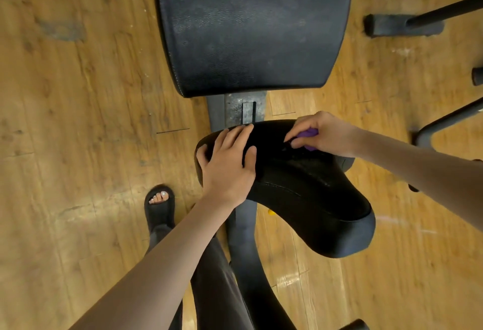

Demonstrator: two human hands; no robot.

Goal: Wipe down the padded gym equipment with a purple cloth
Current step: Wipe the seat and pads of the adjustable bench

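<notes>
Underfoot, scuffed wooden floor [78, 94] throughout.

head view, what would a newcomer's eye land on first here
Two bare arms reach in from below onto a curved black pad at centre. The left hand lies flat on its near end; the right hand grips a purple cloth against its top. A larger black seat pad fills the upper middle above the wooden floor.
</notes>
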